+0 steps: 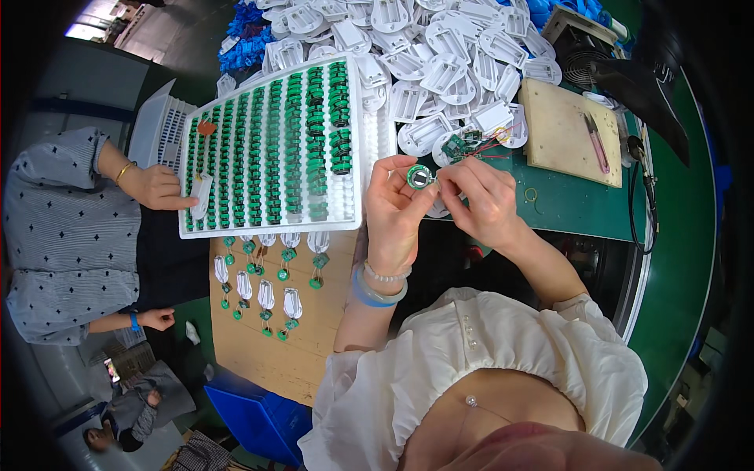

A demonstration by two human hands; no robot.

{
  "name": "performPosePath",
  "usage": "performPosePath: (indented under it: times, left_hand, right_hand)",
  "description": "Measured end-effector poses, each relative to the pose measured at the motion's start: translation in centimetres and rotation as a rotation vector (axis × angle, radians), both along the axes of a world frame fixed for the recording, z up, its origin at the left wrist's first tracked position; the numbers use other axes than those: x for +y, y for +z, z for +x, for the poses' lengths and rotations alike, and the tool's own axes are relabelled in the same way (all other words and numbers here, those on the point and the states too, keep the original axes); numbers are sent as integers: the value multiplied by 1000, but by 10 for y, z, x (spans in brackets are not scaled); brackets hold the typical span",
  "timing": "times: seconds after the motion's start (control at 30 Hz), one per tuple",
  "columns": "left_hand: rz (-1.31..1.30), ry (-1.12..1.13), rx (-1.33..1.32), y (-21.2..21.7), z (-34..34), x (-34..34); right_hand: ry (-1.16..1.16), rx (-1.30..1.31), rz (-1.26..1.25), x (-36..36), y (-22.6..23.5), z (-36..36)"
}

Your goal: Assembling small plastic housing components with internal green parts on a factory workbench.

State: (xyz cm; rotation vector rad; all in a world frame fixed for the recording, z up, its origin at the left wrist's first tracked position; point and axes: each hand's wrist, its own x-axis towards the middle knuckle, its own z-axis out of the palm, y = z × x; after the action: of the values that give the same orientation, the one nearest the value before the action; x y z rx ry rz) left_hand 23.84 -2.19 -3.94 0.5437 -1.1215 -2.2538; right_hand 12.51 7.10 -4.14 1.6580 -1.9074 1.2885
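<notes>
Between the thumb and fingers of my left hand (395, 210) is a small round green circuit board (419, 177) with a dark square part in its middle. The fingers of my right hand (481, 200) are pinched together at the board's right edge; what lies between them is too small to make out. Just beyond my hands, a green circuit board with thin red wires (455, 147) lies by the white plastic housings (428, 133). A white tray (275, 228) filled with rows of round green parts is left of my hands.
A pale wooden board (554, 133) at right carries a pink-handled tool (598, 145). A black cable (648, 196) hangs beyond it. At left, a co-worker's hand (161, 187) touches a white housing on the tray. Wired housings lie on brown cardboard (236, 345); a blue bin (255, 420) stands below.
</notes>
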Motion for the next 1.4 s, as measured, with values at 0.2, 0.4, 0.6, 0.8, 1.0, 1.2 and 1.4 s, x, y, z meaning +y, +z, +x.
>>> performPosePath:
  times: [0.2,0.4,0.6,0.8,1.0,1.2,1.4]
  left_hand:
    - [30,-93,75,3,0,-8]
    - [21,53,55,0,2,1]
    - [-136,86,-15,-9,-7,1]
    - [-131,87,-41,-1,2,3]
    - [-373,-30,-147,3,0,3]
    - [-372,-95,-202,-5,-11,4]
    - [-545,-54,-202,-3,-11,3]
  right_hand:
    - [-49,15,-5,1,6,-3]
    - [-16,-346,-24,-2,11,0]
    - [140,-1051,33,5,-1,-8]
    - [179,-1091,42,2,4,-6]
    - [167,-1079,-5,1,13,-1]
    - [248,-1155,-72,5,4,-1]
    - [161,-1345,-117,6,0,2]
